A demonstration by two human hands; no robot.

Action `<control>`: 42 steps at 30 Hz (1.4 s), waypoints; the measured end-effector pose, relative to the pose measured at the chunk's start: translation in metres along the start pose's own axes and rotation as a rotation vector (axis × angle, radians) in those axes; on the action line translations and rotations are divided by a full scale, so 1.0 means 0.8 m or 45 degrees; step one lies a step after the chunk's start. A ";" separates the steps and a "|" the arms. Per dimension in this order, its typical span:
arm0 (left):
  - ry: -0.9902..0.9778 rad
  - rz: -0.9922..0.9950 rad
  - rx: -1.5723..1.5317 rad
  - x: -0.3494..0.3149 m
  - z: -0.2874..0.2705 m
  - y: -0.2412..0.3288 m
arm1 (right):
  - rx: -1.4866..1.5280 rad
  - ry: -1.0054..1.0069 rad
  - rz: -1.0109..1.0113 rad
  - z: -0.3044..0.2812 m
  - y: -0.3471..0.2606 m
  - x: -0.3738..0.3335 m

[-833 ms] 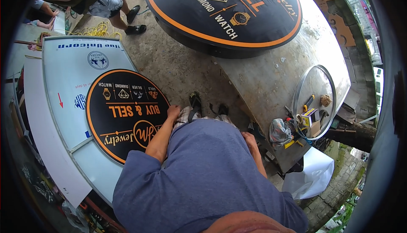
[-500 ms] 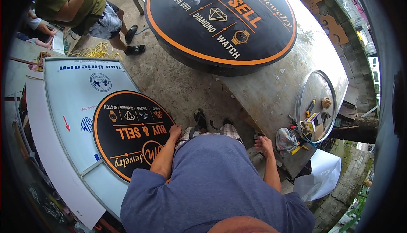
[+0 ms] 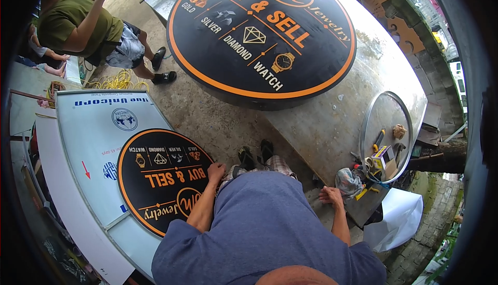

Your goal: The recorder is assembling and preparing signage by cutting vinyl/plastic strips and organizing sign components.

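Small round sign (image 3: 165, 191), black with orange rim: on a pale blue panel (image 3: 83, 124) at the person's left, right side apparently overhanging. Head view: left hand (image 3: 216, 173) at the sign's right rim, fingers curled; firm grip or mere touch, cannot tell. Right hand (image 3: 332, 196) near the tabletop (image 3: 321, 129), grip half-open, seemingly empty. Risks, judged: one-sided pull could tip the overhanging sign; careless right-hand sweep could scatter the tools (image 3: 380, 138).

On your right, the worn grey table (image 3: 327, 121) carries a large round black orange-rimmed sign (image 3: 262, 41) far and a slim silver ring (image 3: 411, 127) nearer; at left, a pale-blue panel (image 3: 93, 129) bears a smaller round black orange-rimmed sign (image 3: 163, 181).
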State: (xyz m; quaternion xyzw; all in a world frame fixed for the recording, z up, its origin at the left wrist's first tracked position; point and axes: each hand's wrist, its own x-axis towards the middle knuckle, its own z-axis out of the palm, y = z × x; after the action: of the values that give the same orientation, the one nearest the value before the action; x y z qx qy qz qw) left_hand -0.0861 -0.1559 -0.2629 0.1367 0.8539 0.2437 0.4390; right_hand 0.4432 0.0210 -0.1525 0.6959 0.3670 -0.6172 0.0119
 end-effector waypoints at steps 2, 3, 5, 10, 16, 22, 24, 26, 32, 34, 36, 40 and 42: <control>-0.006 0.244 -0.051 -0.043 -0.025 0.103 | 0.030 -0.079 0.052 -0.005 0.007 0.001; -0.024 0.333 -0.127 -0.073 -0.041 0.163 | 0.020 -0.119 0.072 -0.009 0.009 0.006; -0.203 0.520 -0.452 -0.115 -0.065 0.245 | -0.014 -0.190 0.088 -0.015 -0.002 0.012; -0.788 1.280 -1.229 -0.257 -0.124 0.459 | -0.030 -0.389 0.120 -0.029 -0.007 0.024; -1.568 1.852 -1.557 -0.380 -0.141 0.592 | -0.063 -0.412 0.159 -0.032 -0.013 0.027; -1.429 1.362 -1.587 -0.442 -0.130 0.596 | 0.032 -0.348 0.134 -0.030 -0.004 0.026; -1.267 1.120 -1.547 -0.450 -0.124 0.591 | -0.004 -0.338 0.124 -0.029 -0.003 0.029; -1.686 1.415 -1.574 -0.421 -0.109 0.607 | -0.058 -0.356 0.101 -0.029 -0.026 0.025; -2.166 1.641 -1.568 -0.381 -0.083 0.623 | -0.018 -0.298 0.128 -0.029 -0.011 0.023; -2.111 1.666 -1.567 -0.386 -0.082 0.621 | -0.060 -0.289 0.081 -0.028 -0.016 0.024; -2.065 1.686 -1.568 -0.387 -0.081 0.621 | -0.103 -0.309 0.083 -0.027 -0.024 0.018; -2.008 1.693 -1.564 -0.383 -0.078 0.623 | -0.125 -0.311 0.098 -0.029 -0.021 0.018; -2.008 1.669 -1.556 -0.379 -0.077 0.625 | -0.098 -0.322 0.111 -0.030 -0.015 0.023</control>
State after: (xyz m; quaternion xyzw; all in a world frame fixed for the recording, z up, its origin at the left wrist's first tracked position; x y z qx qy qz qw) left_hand 0.0488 0.1122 0.2430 0.4270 -0.1410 0.6363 0.6268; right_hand 0.4569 0.0500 -0.1575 0.6268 0.3554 -0.6844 0.1114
